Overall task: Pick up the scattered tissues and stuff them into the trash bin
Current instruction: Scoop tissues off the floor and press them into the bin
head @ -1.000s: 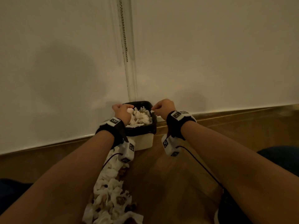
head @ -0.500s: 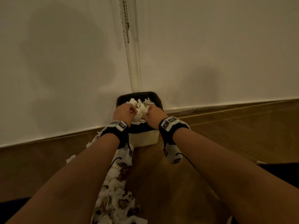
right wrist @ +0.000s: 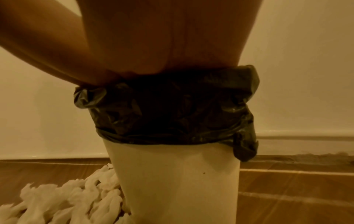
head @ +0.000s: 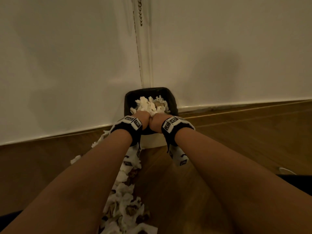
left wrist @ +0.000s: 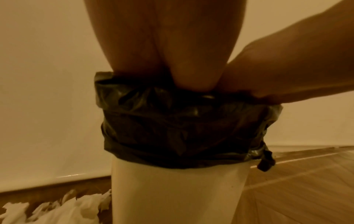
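Observation:
A white trash bin (head: 150,144) with a black liner (head: 148,90) stands against the wall, heaped with crumpled white tissues (head: 146,103). My left hand (head: 141,116) and right hand (head: 157,119) sit side by side, pushed down into the near part of the bin onto the tissues. Their fingers are hidden below the rim. The left wrist view shows my left hand (left wrist: 153,53) entering the liner (left wrist: 182,128), and the right wrist view shows my right hand (right wrist: 172,37) doing the same. A trail of scattered tissues (head: 125,205) lies on the floor under my left forearm.
The white wall and its skirting (head: 236,103) run right behind the bin. A bead chain (head: 140,12) hangs above it. Wooden floor (head: 244,141) stretches to the right, with a white cable (head: 287,170) at its edge. More tissues (right wrist: 67,201) lie left of the bin's base.
Both hands came together from the bin's two sides and sank down into it onto the tissues. The camera moved closer over the bin.

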{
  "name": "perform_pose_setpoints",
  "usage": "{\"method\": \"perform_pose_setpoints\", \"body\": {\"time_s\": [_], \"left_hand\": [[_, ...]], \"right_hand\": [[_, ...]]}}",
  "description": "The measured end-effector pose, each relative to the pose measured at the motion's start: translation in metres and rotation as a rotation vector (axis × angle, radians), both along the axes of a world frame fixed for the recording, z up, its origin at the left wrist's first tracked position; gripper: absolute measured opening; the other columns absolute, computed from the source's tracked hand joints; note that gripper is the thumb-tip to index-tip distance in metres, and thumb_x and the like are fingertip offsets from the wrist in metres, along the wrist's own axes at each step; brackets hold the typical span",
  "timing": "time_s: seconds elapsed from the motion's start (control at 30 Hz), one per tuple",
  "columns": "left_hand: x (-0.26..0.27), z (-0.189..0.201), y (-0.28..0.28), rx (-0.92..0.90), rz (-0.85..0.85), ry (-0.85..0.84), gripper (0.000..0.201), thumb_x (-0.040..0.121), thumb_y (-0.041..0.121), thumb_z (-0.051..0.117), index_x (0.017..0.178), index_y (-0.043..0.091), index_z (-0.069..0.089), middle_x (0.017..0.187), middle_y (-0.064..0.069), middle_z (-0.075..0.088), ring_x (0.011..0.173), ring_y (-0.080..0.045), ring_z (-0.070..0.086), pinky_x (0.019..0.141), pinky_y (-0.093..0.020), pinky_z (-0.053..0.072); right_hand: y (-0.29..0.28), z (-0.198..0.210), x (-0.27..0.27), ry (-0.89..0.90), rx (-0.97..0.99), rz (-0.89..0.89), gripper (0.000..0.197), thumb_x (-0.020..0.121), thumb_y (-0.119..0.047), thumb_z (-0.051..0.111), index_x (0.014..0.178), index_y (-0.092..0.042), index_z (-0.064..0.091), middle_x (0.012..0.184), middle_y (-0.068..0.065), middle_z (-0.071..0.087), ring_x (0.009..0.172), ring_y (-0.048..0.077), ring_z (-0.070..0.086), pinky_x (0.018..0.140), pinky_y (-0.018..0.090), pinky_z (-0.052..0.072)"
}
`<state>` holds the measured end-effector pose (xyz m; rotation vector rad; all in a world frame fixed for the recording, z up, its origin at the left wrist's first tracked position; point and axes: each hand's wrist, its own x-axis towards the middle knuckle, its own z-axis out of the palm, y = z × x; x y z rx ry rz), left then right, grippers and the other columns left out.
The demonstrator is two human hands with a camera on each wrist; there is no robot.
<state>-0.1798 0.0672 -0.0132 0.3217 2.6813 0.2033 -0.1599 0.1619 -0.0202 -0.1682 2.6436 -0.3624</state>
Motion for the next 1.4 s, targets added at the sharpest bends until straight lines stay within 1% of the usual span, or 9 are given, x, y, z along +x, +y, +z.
{"method": "perform_pose_setpoints", "body": {"time_s": [0.13, 0.23, 0.4, 0.57, 0.73, 0.93, 1.2, 1.3, 1.4], "left_hand": [[-0.004, 0.001, -0.001, -0.063, -0.025, -0.061, 0.036, 0.099, 0.009, 0.035, 0.131, 0.005, 0.052, 0.136, -0.015, 0.051, 0.124, -0.03, 0.048, 0.104, -0.034, 0.034], [-0.002, 0.006, -0.003, -0.045, -0.015, -0.015, 0.036, 0.098, 0.009, 0.037, 0.13, 0.006, 0.053, 0.136, -0.015, 0.05, 0.124, -0.031, 0.047, 0.104, -0.035, 0.034], [0.017, 0.013, -0.024, 0.291, 0.156, 0.249, 0.032, 0.092, 0.005, 0.04, 0.116, 0.013, 0.058, 0.121, -0.011, 0.059, 0.107, -0.026, 0.057, 0.092, -0.034, 0.046], [0.05, 0.02, -0.044, 0.523, 0.237, 0.57, 0.03, 0.087, 0.005, 0.037, 0.105, 0.017, 0.057, 0.105, -0.005, 0.057, 0.09, -0.019, 0.055, 0.075, -0.028, 0.044], [0.099, 0.013, -0.066, 0.569, 0.271, 0.701, 0.027, 0.088, 0.007, 0.041, 0.105, 0.018, 0.057, 0.103, -0.003, 0.054, 0.082, -0.012, 0.049, 0.07, -0.024, 0.039], [0.151, -0.022, -0.089, 0.499, 0.337, 0.536, 0.026, 0.091, 0.009, 0.039, 0.107, 0.017, 0.057, 0.107, -0.008, 0.057, 0.094, -0.025, 0.056, 0.081, -0.039, 0.049], [0.199, -0.083, -0.112, 0.275, 0.282, 0.035, 0.024, 0.095, 0.019, 0.041, 0.108, 0.022, 0.061, 0.108, -0.007, 0.064, 0.091, -0.022, 0.06, 0.076, -0.034, 0.051], [0.215, -0.106, -0.117, 0.128, 0.14, -0.217, 0.029, 0.094, 0.02, 0.047, 0.121, 0.023, 0.056, 0.129, -0.007, 0.051, 0.111, -0.026, 0.053, 0.09, -0.035, 0.047], [0.234, -0.128, -0.12, -0.061, 0.016, -0.306, 0.052, 0.085, 0.041, 0.062, 0.132, 0.03, 0.045, 0.14, -0.008, 0.028, 0.118, -0.032, 0.047, 0.093, -0.04, 0.047]], "right_hand": [[-0.003, 0.002, 0.0, -0.003, 0.049, 0.009, 0.039, 0.098, -0.019, 0.032, 0.129, -0.002, 0.05, 0.131, 0.019, 0.052, 0.121, 0.036, 0.05, 0.098, 0.044, 0.04], [-0.004, 0.007, -0.005, 0.011, 0.056, 0.021, 0.039, 0.101, -0.018, 0.029, 0.129, -0.002, 0.049, 0.131, 0.019, 0.052, 0.119, 0.035, 0.051, 0.1, 0.042, 0.042], [0.001, 0.03, 0.01, 0.246, -0.005, 0.011, 0.04, 0.099, -0.02, 0.037, 0.133, -0.001, 0.047, 0.134, 0.021, 0.05, 0.122, 0.032, 0.048, 0.098, 0.036, 0.04], [0.005, 0.042, 0.033, 0.394, -0.058, -0.147, 0.023, 0.093, -0.02, 0.047, 0.093, -0.003, 0.063, 0.11, 0.016, 0.064, 0.1, 0.029, 0.061, 0.08, 0.034, 0.049], [0.006, 0.031, 0.08, 0.484, -0.282, -0.22, 0.016, 0.091, -0.022, 0.055, 0.095, -0.008, 0.062, 0.099, 0.01, 0.064, 0.094, 0.026, 0.06, 0.081, 0.034, 0.05], [-0.005, -0.011, 0.122, 0.253, -0.277, -0.193, 0.016, 0.09, -0.025, 0.055, 0.098, -0.013, 0.062, 0.1, 0.01, 0.066, 0.095, 0.026, 0.061, 0.077, 0.03, 0.047], [-0.031, -0.074, 0.147, -0.08, -0.175, -0.018, 0.025, 0.091, -0.023, 0.058, 0.103, -0.003, 0.068, 0.11, 0.014, 0.067, 0.102, 0.028, 0.062, 0.085, 0.035, 0.05], [-0.04, -0.098, 0.156, -0.238, -0.122, 0.073, 0.029, 0.093, -0.023, 0.057, 0.113, -0.005, 0.067, 0.121, 0.011, 0.063, 0.109, 0.026, 0.059, 0.09, 0.033, 0.048], [-0.048, -0.118, 0.162, -0.353, -0.073, 0.122, 0.032, 0.093, -0.025, 0.056, 0.117, -0.006, 0.065, 0.124, 0.011, 0.061, 0.111, 0.026, 0.058, 0.091, 0.032, 0.047]]}}
